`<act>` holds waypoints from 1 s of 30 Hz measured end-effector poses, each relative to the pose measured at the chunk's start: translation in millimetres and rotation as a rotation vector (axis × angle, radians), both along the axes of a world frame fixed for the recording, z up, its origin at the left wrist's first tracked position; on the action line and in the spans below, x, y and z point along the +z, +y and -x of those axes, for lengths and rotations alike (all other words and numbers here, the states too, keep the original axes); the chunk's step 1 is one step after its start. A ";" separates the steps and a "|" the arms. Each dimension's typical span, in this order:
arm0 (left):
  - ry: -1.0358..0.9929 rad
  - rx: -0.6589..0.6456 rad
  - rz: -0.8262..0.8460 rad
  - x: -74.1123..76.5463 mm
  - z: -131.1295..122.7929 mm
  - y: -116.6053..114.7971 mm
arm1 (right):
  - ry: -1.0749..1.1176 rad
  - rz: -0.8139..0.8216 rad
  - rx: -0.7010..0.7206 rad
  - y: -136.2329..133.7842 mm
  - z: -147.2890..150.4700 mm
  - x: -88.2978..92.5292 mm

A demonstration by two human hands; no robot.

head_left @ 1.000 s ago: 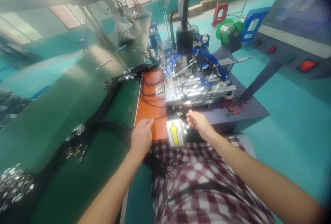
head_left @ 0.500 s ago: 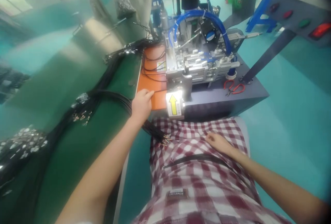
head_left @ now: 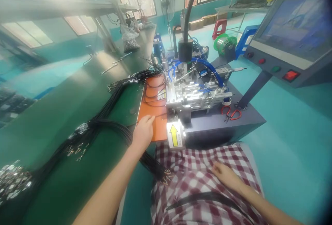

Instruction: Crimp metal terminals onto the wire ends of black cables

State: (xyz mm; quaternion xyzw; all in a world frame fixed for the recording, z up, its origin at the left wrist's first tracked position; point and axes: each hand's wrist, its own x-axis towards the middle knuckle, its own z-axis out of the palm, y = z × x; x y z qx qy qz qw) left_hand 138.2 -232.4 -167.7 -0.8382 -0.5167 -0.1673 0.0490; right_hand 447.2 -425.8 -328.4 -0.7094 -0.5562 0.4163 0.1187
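Over the orange plate (head_left: 158,132), my left hand (head_left: 142,133) pinches a thin black cable (head_left: 160,115) between thumb and forefinger. The cable's far end runs into the metal machine (head_left: 197,102), where its tip is hidden. Below that hand, a bundle of black cables (head_left: 153,164) hangs off the bench edge, its stripped copper ends against my checked apron (head_left: 197,183). My right hand (head_left: 224,173) rests on the apron with curled fingers and nothing seen in them. A block with a yellow arrow (head_left: 173,135) sits at the machine's front.
More black cable bundles (head_left: 103,112) lie along the green bench (head_left: 101,169) to my left. Red-handled pliers (head_left: 230,114) rest on the machine's grey base. A control screen (head_left: 287,31) stands on a post (head_left: 254,90) at right. Farther back is a green spool (head_left: 224,44).
The view has tilted up, so the screen, fan and windows now show and the machine sits lower in the picture. My left hand still pinches the cable; the right stays on the apron.
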 end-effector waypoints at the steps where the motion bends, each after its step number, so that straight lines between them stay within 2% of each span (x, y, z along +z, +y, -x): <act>1: -0.003 0.005 0.006 -0.6 -1.6 7.2 | 0.003 0.003 -0.003 0.2 -0.1 -1.3; 4: -0.014 0.013 0.017 -1.5 -5.4 27.4 | 0.002 0.009 -0.017 1.8 -0.1 -7.5; 7: -0.027 0.007 0.021 -1.8 -5.9 37.7 | 0.000 0.006 -0.034 2.9 -0.3 -15.0; 12: -0.043 0.007 0.014 -4.6 -4.0 37.3 | -0.004 0.006 -0.048 4.1 0.6 -19.6; 23: -0.053 0.006 -0.002 -4.1 -5.3 36.2 | -0.018 0.032 -0.020 10.3 5.9 -4.2; 30: -0.052 -0.008 0.010 -2.6 -6.8 35.9 | -0.018 0.055 0.012 14.9 10.0 -1.9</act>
